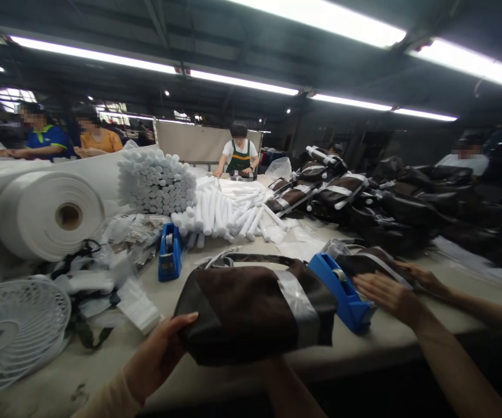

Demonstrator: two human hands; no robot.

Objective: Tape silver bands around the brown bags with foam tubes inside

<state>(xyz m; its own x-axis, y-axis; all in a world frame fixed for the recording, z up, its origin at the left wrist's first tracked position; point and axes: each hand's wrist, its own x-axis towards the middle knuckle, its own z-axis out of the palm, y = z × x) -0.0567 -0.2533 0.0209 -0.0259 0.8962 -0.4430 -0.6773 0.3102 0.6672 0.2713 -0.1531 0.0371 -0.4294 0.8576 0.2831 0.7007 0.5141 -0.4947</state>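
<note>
A dark brown and black handbag [251, 307] is held up over the table's near edge. Around its right part runs a pale, shiny band [298, 302], and its handle lies behind the top edge. My left hand [159, 351] grips the bag's left end, thumb on the front face, fingers behind. My right forearm [289, 389] reaches up beneath the bag; the right hand itself is hidden by it. Just right of the bag stands a blue tape dispenser [342, 293]. A second blue tape dispenser [170, 252] stands farther back on the left.
At right, a co-worker's hands [392, 296] work at another dark bag [368, 261]. White foam rods [228, 206] lie stacked behind. Dark bags [420, 203] are heaped back right. A white roll [28, 215], plastic packets [137, 302] and a white plastic basket [20, 331] occupy the left.
</note>
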